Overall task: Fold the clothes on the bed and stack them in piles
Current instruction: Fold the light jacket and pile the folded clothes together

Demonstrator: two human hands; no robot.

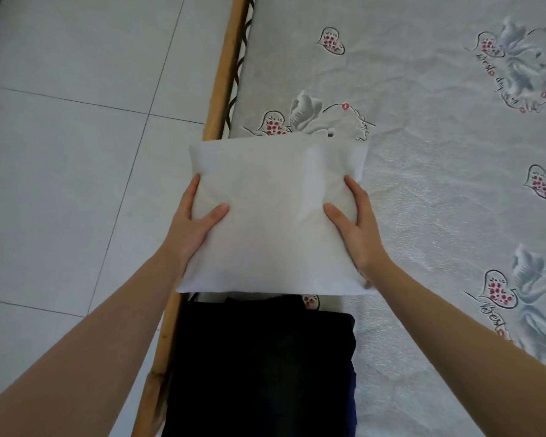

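White folded cloth (275, 216) is held up over bed (423, 184), near wooden frame edge (224, 74). Left hand (193, 225) & right hand (360, 228) grip its two sides, thumbs on top, fingers under. Dark folded pile (262, 367) lies on bed just below it.

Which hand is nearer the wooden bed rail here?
Left. The left hand grips the folded white garment on its rail-side edge, over the wooden bed rail; the right hand grips the opposite edge, above the mattress.
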